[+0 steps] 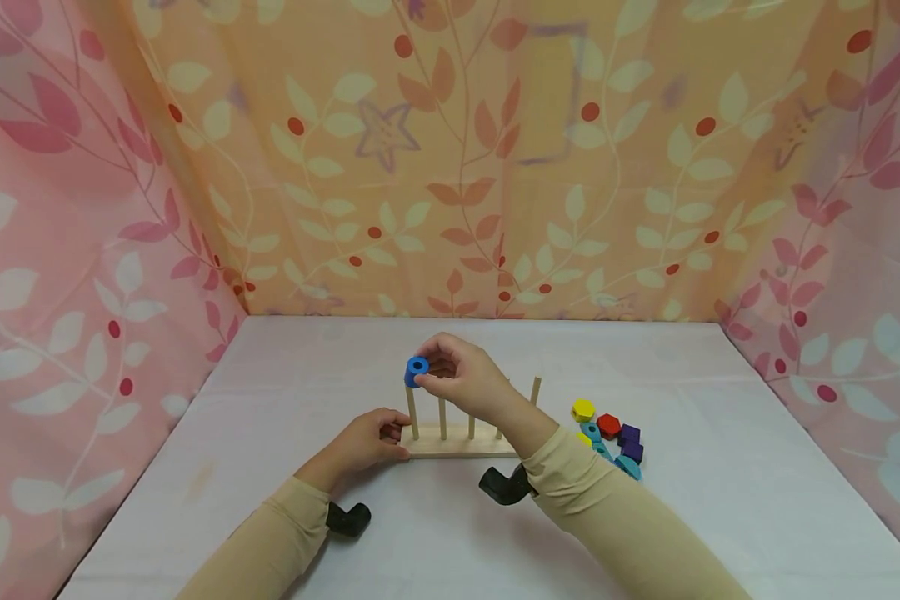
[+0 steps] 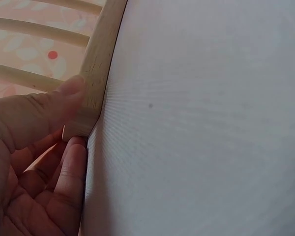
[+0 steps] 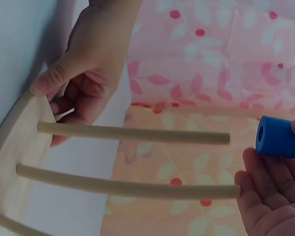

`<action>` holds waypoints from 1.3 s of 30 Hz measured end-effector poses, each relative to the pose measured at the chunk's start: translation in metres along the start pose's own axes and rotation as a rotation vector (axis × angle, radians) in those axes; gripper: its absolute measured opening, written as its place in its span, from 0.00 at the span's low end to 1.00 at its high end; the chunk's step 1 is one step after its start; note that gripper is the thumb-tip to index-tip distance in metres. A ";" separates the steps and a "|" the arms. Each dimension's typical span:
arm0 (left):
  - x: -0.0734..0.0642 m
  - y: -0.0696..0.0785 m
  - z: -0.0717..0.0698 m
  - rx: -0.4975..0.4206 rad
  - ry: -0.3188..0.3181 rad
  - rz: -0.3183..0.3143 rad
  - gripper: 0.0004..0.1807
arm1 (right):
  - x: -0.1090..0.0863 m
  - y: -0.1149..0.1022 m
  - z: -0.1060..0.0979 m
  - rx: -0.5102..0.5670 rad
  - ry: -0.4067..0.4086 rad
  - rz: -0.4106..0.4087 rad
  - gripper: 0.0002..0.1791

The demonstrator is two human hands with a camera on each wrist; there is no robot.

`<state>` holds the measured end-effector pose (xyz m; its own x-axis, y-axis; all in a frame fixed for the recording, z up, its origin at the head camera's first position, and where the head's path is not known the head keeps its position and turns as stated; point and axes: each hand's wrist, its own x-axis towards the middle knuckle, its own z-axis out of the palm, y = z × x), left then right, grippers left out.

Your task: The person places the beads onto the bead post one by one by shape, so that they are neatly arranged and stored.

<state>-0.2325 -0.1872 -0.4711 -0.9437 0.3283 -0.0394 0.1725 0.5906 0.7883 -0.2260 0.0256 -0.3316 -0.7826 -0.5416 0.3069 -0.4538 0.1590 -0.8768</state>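
My right hand [image 1: 471, 382] pinches a blue cylinder bead [image 3: 278, 137] with a hole through it. The bead is just above the tip of the leftmost wooden peg [image 3: 137, 133], with a small gap between them in the right wrist view. That peg stands on a pale wooden base [image 1: 457, 450] with several upright pegs in a row. My left hand [image 1: 363, 443] grips the base's left end, thumb [image 2: 71, 88] on its near edge and fingers by its end face. The right forearm partly hides the base's right end.
Right of the base lies a loose group of pieces: a yellow hexagonal piece [image 1: 582, 410], a red piece [image 1: 609, 426], purple blocks [image 1: 630, 435] and light-blue pieces [image 1: 627, 467]. Floral cloth [image 1: 450, 208] hangs behind the white table [image 1: 307, 367]. A black fitting [image 1: 349, 521] sits at each wrist.
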 end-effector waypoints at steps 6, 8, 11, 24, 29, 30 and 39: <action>0.001 -0.001 0.001 0.017 0.008 -0.006 0.25 | 0.004 0.006 0.011 -0.088 0.070 0.014 0.11; 0.000 -0.001 0.000 0.020 0.009 0.000 0.25 | 0.004 0.008 0.013 -0.087 0.078 0.026 0.10; 0.000 -0.001 0.000 0.027 0.010 0.010 0.25 | 0.005 0.010 0.017 -0.076 0.086 0.052 0.10; 0.001 -0.005 0.000 0.034 0.016 0.028 0.25 | 0.005 0.017 0.029 -0.033 0.191 0.065 0.14; 0.001 -0.006 0.001 0.024 0.014 0.023 0.25 | 0.006 0.020 0.033 -0.058 0.217 0.076 0.16; 0.001 -0.006 0.001 0.020 0.013 0.024 0.25 | 0.006 0.020 0.034 -0.068 0.218 0.082 0.16; 0.001 -0.006 0.002 0.033 0.022 0.016 0.25 | -0.003 0.040 0.047 -0.025 0.247 0.131 0.31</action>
<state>-0.2345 -0.1891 -0.4771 -0.9465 0.3223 -0.0133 0.1966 0.6092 0.7683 -0.2214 -0.0054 -0.3854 -0.9141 -0.2977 0.2753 -0.3499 0.2361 -0.9065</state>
